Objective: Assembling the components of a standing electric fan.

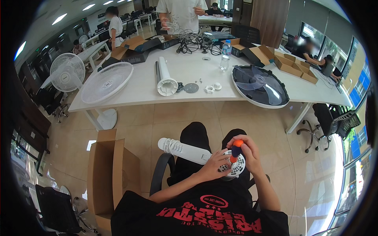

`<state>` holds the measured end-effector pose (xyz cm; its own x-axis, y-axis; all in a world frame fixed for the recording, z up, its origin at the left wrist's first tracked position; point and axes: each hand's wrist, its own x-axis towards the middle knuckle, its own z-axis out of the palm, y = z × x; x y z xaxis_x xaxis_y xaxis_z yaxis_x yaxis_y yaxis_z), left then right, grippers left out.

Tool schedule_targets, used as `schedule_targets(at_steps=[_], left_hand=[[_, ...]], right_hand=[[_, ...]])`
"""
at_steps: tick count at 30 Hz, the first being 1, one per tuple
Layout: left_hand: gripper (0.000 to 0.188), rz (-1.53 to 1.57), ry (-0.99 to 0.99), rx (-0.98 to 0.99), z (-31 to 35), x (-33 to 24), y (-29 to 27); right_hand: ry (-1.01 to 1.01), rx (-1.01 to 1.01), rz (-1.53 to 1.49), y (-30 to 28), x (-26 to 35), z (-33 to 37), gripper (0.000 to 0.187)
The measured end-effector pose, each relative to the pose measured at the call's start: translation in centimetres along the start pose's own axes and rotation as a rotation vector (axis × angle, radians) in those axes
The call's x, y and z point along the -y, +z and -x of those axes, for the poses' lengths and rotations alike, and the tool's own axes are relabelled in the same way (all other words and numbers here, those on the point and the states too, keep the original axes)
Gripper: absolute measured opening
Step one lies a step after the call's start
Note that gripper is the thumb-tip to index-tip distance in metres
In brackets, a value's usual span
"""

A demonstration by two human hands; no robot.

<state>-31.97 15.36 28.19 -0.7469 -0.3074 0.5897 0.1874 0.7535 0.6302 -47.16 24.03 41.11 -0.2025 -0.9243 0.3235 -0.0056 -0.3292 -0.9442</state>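
In my lap sits the round white slotted motor housing of a fan (238, 167), joined to a white fan neck (185, 151) that extends left across my thigh. A screwdriver (236, 151) with an orange and dark handle stands nearly upright over the housing, its tip hidden. My right hand (250, 151) is closed around the handle's upper part. My left hand (214, 166) lies against the housing's left side, holding it, with fingertips close to the screwdriver's lower end.
On the white table (141, 94) ahead lie a fan grille (108, 82), a white tube (167, 76), small fan parts, a bottle (225, 55), cables and a grille with clear blades (260, 84). An open carton (104, 177) stands left; a person (183, 15) stands across.
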Motion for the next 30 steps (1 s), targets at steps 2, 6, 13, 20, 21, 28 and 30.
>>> schedule_targets(at_steps=[2, 6, 13, 20, 21, 28, 30], left_hand=[[0.020, 0.004, -0.008, 0.007, 0.1, 0.0, -0.1], [0.021, 0.046, -0.050, 0.026, 0.6, 0.1, 0.0], [0.019, 0.005, -0.004, 0.025, 0.7, 0.3, 0.2], [0.030, 0.003, -0.011, 0.075, 0.9, 0.8, 0.1], [0.030, 0.004, -0.012, 0.074, 0.9, 0.8, 0.1], [0.036, 0.003, -0.017, 0.077, 0.8, 0.6, -0.1], [0.036, 0.011, -0.028, 0.074, 0.9, 0.6, 0.0]], right_hand=[[-0.065, 0.003, 0.022, -0.4, -0.4, 0.1, 0.021], [-0.286, 0.014, 0.441, -0.1, 0.3, 0.1, 0.021], [-0.128, 0.040, 0.076, 0.1, -0.3, 1.0, 0.026], [-0.206, 0.036, 0.128, 0.5, -0.3, 1.1, 0.026], [-0.222, 0.039, 0.162, 0.4, -0.3, 1.1, 0.026], [-0.266, 0.052, 0.260, 0.6, 0.0, 1.0, 0.026], [-0.264, 0.043, 0.255, 0.6, 0.0, 0.9, 0.026]])
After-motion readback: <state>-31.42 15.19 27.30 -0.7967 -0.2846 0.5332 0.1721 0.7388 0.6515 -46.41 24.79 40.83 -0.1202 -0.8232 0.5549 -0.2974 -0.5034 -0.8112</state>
